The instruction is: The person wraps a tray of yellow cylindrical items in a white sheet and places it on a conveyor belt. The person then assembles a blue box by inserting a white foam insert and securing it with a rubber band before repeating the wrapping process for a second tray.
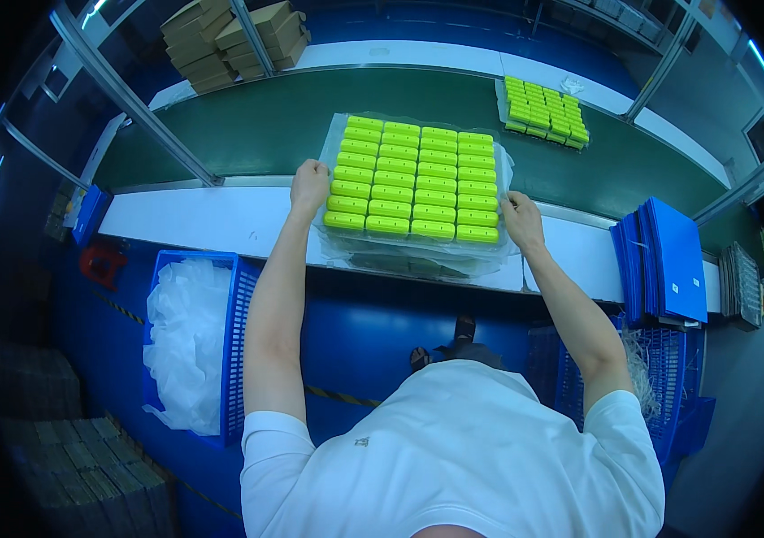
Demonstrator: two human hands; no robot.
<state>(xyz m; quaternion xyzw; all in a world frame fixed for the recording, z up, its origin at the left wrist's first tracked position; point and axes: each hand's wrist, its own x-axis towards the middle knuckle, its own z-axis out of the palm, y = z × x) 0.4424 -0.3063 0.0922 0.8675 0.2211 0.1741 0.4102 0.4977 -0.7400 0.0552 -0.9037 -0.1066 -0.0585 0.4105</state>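
In front of me is a clear plastic tray [333, 154] filled with rows of bright yellow-green rectangular pieces [391, 188]. More clear plastic layers [400, 257] show under its near edge. My left hand [310, 186] is closed at the tray's left edge, its fingers curled in. At the right edge, lower down, my right hand [522, 219] pinches the tray's rim. The undersides of the fingers are partly hidden on both sides. The stack straddles the white bench edge [212, 220] and the green conveyor belt [247, 125].
A second tray of yellow-green pieces [545, 112] lies farther along the belt. Blue folder-like sheets [664, 260] stand at right above a blue crate [664, 359]. At left, another blue crate [237, 345] holds crumpled white plastic [186, 332]. Cardboard boxes [230, 40] are piled at the back; metal posts [144, 99] rise beside the belt.
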